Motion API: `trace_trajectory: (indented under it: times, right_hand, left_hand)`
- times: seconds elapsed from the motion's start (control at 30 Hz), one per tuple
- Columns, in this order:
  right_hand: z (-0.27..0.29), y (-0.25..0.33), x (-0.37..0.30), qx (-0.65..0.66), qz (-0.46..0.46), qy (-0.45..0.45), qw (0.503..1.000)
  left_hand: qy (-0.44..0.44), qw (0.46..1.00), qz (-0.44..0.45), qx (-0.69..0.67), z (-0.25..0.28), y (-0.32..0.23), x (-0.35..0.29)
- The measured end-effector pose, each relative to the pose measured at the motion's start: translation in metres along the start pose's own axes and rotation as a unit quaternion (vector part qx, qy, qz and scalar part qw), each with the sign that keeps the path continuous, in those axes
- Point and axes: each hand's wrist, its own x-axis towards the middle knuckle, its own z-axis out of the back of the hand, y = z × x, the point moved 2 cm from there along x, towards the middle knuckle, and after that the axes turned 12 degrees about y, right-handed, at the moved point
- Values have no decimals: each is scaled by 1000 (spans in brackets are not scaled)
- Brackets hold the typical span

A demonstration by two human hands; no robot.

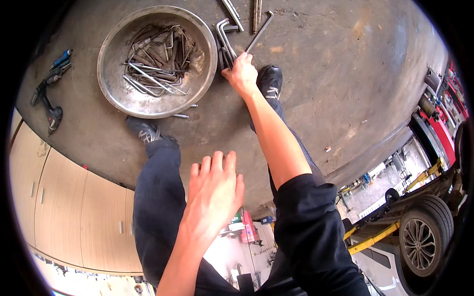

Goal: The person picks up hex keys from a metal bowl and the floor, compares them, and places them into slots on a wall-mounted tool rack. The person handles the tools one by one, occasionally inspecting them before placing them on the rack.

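Note:
My right hand (pixel 242 75) reaches down to the floor, its fingers closed round the lower ends of several L-shaped hex keys (pixel 225 42). One long hex key (pixel 260 32) slants away from its fingertips, bent end at the far side. The grip itself is partly hidden by the back of the hand. My left hand (pixel 212 190) hangs above my lap, palm down, fingers stretched out, holding nothing. Left of my right hand stands a round metal bowl (pixel 106 74) with many hex keys, some shiny and some rusty brown, piled inside (pixel 155 61).
More bars (pixel 233 15) lie at the far edge, and short rods (pixel 181 116) poke out by the bowl. A cordless power tool (pixel 47 96) rests at far left. Wooden cabinets (pixel 64 207) stand at left; a car wheel (pixel 422 237) is at lower right. My shoes (pixel 270 81) flank the work.

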Motion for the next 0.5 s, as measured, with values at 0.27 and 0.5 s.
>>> trace_trajectory:
  times: [0.27,0.5]
  right_hand:
    - [17,-20,-7,59,-31,32,997]
    - [42,-48,-8,-21,78,30,996]
  left_hand:
    - [-26,999,-38,-7,6,-40,21]
    - [-2,1000,-10,-7,-11,-34,25]
